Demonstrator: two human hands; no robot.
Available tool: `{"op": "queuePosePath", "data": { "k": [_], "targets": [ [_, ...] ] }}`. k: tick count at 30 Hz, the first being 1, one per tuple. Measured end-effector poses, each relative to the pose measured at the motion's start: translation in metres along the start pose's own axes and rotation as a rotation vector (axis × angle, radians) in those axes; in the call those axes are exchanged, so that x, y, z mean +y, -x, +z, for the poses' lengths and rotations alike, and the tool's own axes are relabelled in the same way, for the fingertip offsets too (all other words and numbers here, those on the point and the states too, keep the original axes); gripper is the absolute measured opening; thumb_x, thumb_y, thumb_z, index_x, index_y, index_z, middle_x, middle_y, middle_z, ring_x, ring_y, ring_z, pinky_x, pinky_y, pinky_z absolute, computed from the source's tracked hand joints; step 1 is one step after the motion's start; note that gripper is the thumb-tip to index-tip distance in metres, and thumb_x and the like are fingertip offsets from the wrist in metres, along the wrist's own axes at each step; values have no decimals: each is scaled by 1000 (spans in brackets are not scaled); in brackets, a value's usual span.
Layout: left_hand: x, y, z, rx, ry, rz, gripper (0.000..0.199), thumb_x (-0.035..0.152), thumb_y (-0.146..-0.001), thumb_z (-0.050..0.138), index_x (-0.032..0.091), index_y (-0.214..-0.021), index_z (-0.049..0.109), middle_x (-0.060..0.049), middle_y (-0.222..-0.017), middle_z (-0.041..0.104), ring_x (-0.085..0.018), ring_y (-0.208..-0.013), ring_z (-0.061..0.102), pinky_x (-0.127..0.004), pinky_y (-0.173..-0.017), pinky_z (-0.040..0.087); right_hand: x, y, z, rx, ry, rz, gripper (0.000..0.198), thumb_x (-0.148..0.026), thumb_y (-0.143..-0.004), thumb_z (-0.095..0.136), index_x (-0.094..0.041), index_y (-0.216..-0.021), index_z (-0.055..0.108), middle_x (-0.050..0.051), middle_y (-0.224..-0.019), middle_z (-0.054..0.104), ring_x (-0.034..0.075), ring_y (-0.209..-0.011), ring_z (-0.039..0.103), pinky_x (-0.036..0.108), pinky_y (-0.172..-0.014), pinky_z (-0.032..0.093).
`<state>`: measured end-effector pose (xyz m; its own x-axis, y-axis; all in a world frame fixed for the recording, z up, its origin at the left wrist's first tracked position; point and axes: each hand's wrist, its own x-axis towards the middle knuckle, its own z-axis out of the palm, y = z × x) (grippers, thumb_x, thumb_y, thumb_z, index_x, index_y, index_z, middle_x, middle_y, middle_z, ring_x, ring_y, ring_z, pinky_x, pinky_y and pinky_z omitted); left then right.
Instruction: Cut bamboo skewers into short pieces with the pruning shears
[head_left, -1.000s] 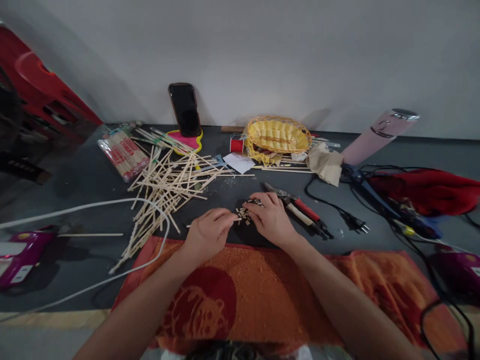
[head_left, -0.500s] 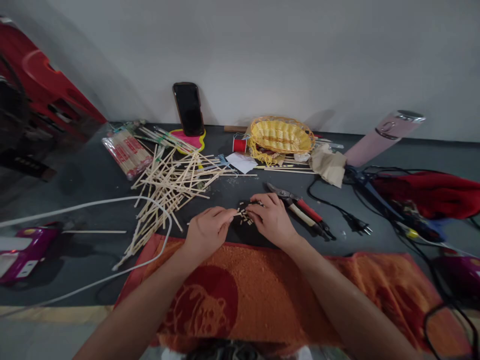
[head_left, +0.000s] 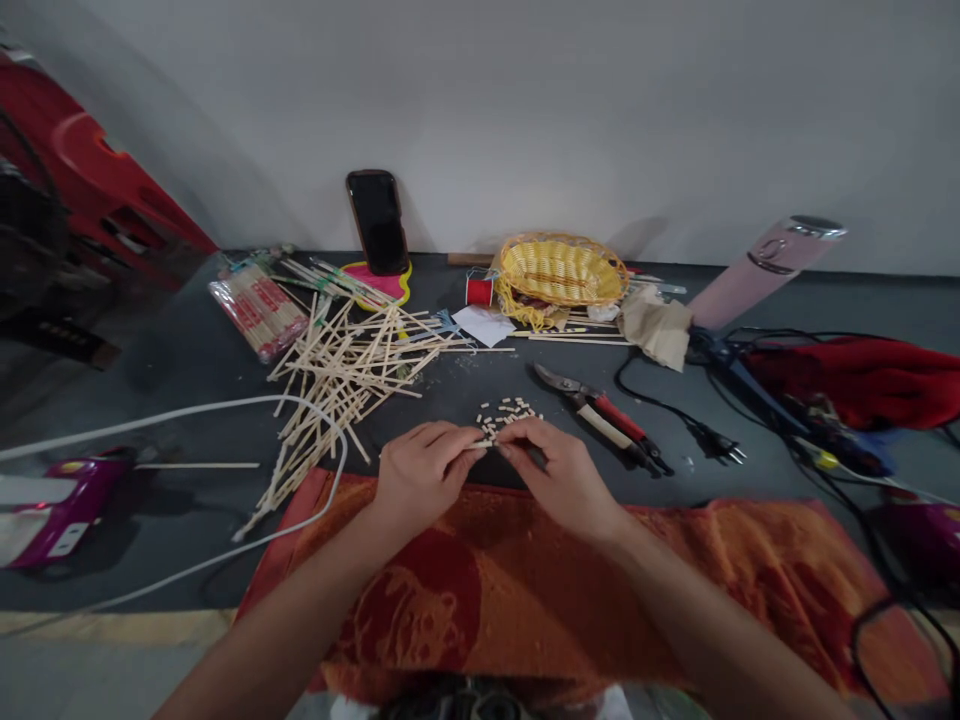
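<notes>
My left hand (head_left: 424,465) is closed in a pinch on a short pale wooden stick piece (head_left: 484,443), whose end juts out past the fingertips. Facing it, my right hand (head_left: 562,472) has its thumb and forefinger together at that end of the piece. Whether those fingers grip this piece or another tiny one is too small to make out. Just beyond the fingertips, several short cut stick pieces (head_left: 507,404) lie scattered on the dark table (head_left: 480,378). Both hands are over the far edge of an orange towel (head_left: 555,580).
Long wooden sticks (head_left: 352,360) lie heaped at left, beside a packet (head_left: 259,310). Red-handled cutters (head_left: 607,415) rest right of the pieces. Behind are a phone (head_left: 376,222), red thread spool (head_left: 479,291), yellow basket (head_left: 562,270) and pink flask (head_left: 765,270). A white cable (head_left: 330,420) loops at left.
My right hand has drawn back from the cut pieces toward me, and its fingertips now meet the end of the stick piece in my left hand. More of the scattered pieces show.
</notes>
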<state>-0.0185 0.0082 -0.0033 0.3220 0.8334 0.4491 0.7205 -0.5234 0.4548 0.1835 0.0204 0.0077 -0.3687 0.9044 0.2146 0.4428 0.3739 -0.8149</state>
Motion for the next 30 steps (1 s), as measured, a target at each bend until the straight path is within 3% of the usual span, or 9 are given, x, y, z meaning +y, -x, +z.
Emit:
{"op": "queuePosePath", "data": {
  "k": [5, 15, 19, 30],
  "targets": [
    [7, 0, -1, -50, 66, 97, 15, 18, -88, 55, 21, -95, 68, -3, -91, 72, -16, -82, 64, -28, -75, 49, -8, 11, 10, 58, -112, 100, 8, -17, -85, 53, -22, -90, 54, 0, -86, 60, 13, -79, 59, 25, -72, 48],
    [11, -1, -12, 12, 268, 126, 18, 10, -85, 54, 21, -94, 65, -2, -89, 71, -13, -82, 63, -27, -76, 48, -7, 21, 4, 27, -194, -14, 16, -23, -88, 58, -23, -104, 60, 2, -93, 66, 13, -86, 62, 26, -79, 49],
    [11, 0, -9, 6, 215, 146, 16, 11, -84, 57, 21, -93, 65, -2, -90, 72, -14, -81, 64, -28, -75, 48, -9, 20, 4, -20, -219, -14, 8, -24, -89, 57, -22, -92, 64, 1, -85, 67, 12, -79, 62, 24, -74, 48],
    [8, 1, -4, -4, 93, 200, 20, 9, -81, 56, 21, -94, 65, -3, -91, 72, -16, -79, 64, -29, -72, 50, -9, 19, 1, 6, -183, -19, 9, -25, -89, 55, -21, -88, 64, 0, -79, 65, 12, -73, 59, 24, -68, 45]
  ]
}}
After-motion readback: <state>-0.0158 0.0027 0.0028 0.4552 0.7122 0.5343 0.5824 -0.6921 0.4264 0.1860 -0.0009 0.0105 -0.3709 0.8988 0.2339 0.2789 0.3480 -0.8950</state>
